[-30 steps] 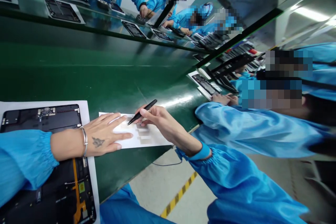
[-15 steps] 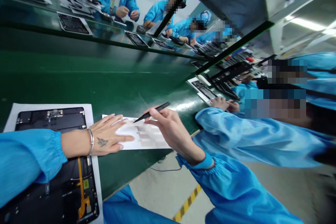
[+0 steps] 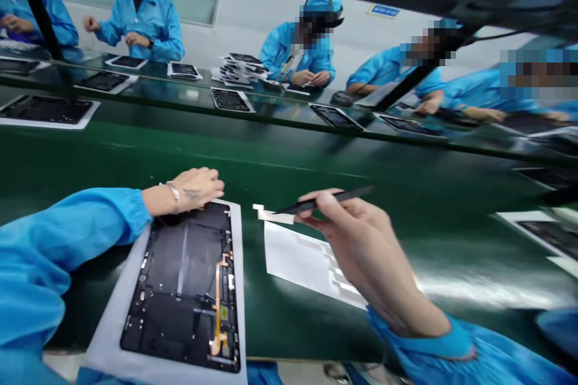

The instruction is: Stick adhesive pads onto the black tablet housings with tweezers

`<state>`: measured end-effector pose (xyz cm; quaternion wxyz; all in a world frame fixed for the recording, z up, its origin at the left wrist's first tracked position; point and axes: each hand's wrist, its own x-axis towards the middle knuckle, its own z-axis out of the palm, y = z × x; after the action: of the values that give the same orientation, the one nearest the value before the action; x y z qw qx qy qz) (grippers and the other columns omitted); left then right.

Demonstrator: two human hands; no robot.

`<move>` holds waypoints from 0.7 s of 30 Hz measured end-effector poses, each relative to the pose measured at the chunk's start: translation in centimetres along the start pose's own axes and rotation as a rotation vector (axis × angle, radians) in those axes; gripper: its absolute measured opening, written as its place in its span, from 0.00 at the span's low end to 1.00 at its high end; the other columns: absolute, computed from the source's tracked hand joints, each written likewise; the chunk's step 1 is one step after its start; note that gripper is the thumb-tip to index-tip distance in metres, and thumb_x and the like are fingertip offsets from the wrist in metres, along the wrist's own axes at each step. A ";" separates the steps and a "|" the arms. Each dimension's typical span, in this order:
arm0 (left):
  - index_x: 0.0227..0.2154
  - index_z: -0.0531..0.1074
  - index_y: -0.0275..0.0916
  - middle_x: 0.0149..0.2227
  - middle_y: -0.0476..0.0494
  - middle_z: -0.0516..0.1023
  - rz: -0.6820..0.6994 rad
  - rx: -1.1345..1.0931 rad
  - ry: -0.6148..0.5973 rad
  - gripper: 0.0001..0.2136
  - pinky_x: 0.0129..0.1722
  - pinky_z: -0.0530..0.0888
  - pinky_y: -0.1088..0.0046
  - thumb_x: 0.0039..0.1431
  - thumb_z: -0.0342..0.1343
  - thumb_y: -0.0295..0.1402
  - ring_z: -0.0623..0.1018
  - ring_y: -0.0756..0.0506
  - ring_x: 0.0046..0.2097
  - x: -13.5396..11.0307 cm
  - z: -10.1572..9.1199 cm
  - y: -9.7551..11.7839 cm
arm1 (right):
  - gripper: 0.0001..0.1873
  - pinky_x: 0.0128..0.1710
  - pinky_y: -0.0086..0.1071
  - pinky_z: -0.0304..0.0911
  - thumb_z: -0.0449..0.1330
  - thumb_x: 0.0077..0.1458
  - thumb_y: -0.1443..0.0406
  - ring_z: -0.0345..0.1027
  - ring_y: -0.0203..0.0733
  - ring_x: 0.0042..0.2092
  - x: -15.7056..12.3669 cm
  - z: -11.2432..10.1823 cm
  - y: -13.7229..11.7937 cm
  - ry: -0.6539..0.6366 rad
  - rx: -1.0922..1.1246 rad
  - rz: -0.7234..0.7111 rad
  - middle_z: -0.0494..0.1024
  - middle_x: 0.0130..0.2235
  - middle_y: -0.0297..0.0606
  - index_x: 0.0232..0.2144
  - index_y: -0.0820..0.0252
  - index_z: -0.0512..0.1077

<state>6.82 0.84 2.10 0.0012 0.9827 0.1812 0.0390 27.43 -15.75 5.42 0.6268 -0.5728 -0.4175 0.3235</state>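
My right hand (image 3: 361, 246) is closed on a pair of black tweezers (image 3: 345, 194). At their tip hangs a thin pale adhesive strip (image 3: 276, 215) with a stepped end, above the edge of a white backing sheet (image 3: 293, 258). More pale strips (image 3: 345, 281) lie on that sheet, partly hidden by my right hand. My left hand (image 3: 197, 186), with a bracelet at the wrist, is at the top edge of a black tablet housing (image 3: 180, 313). Its fingers are curled together, and whatever they hold is hidden. The housing lies on white paper (image 3: 111, 343), its inner parts and an orange flex cable (image 3: 218, 289) facing up.
A raised glass shelf (image 3: 280, 102) runs across the back, carrying several housings and a stack of them (image 3: 239, 69). Co-workers in blue sit or stand beyond it. Another housing (image 3: 45, 109) lies at the far left, and one (image 3: 551, 237) at the right.
My left hand has left the backing sheet and moved to the housing's top edge. The tweezers now hold a strip lifted off the sheet. My view has turned left and levelled.
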 end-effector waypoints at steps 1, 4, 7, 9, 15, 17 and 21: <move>0.42 0.75 0.37 0.42 0.41 0.74 -0.017 -0.012 -0.012 0.15 0.44 0.71 0.68 0.72 0.43 0.35 0.74 0.44 0.43 -1.6 -0.2 -1.5 | 0.19 0.37 0.38 0.73 0.70 0.48 0.48 0.72 0.42 0.33 0.5 1.1 0.6 -0.034 0.009 0.020 0.77 0.30 0.38 0.24 0.57 0.78; 0.43 0.73 0.36 0.42 0.42 0.74 0.034 -0.089 0.005 0.12 0.44 0.71 0.72 0.72 0.44 0.32 0.73 0.46 0.43 -5.3 -0.2 -3.8 | 0.21 0.40 0.40 0.72 0.71 0.46 0.47 0.71 0.43 0.35 2.3 4.6 2.5 -0.129 0.045 0.089 0.75 0.27 0.38 0.23 0.58 0.77; 0.45 0.72 0.36 0.43 0.41 0.74 0.062 -0.124 0.039 0.11 0.45 0.70 0.71 0.72 0.44 0.31 0.72 0.45 0.43 -6.7 0.7 -3.7 | 0.24 0.40 0.39 0.70 0.71 0.43 0.45 0.69 0.43 0.35 3.5 7.4 4.4 -0.154 0.063 0.142 0.74 0.27 0.39 0.19 0.59 0.74; 0.46 0.72 0.37 0.43 0.41 0.74 0.065 -0.126 0.047 0.13 0.43 0.70 0.70 0.73 0.42 0.32 0.71 0.45 0.42 -6.9 1.1 -3.3 | 0.24 0.40 0.38 0.69 0.70 0.44 0.46 0.69 0.42 0.35 3.7 8.2 5.7 -0.145 0.068 0.169 0.75 0.28 0.40 0.17 0.59 0.73; 0.47 0.74 0.41 0.47 0.43 0.76 0.104 -0.171 0.055 0.14 0.39 0.68 0.71 0.73 0.42 0.32 0.71 0.46 0.42 -6.7 1.7 -3.0 | 0.23 0.42 0.38 0.69 0.69 0.48 0.48 0.69 0.41 0.36 3.0 7.4 7.0 -0.119 0.065 0.217 0.75 0.30 0.39 0.17 0.59 0.73; 0.45 0.75 0.41 0.46 0.44 0.76 0.102 -0.180 0.069 0.13 0.36 0.67 0.71 0.73 0.43 0.31 0.70 0.46 0.41 -6.6 2.1 -3.1 | 0.22 0.42 0.38 0.69 0.69 0.50 0.49 0.70 0.42 0.36 3.0 7.3 6.8 -0.142 0.045 0.229 0.75 0.31 0.39 0.17 0.59 0.73; 0.44 0.76 0.43 0.44 0.46 0.77 0.094 -0.199 0.118 0.11 0.34 0.65 0.72 0.72 0.47 0.31 0.70 0.46 0.40 -6.3 2.9 -3.0 | 0.22 0.40 0.36 0.69 0.69 0.50 0.50 0.71 0.41 0.36 3.3 7.2 6.5 -0.166 0.033 0.259 0.76 0.31 0.39 0.17 0.59 0.73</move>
<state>0.09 1.38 -1.29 0.0862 0.9811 0.1297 0.1146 22.87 -8.75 -0.51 0.5525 -0.5826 -0.3853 0.4548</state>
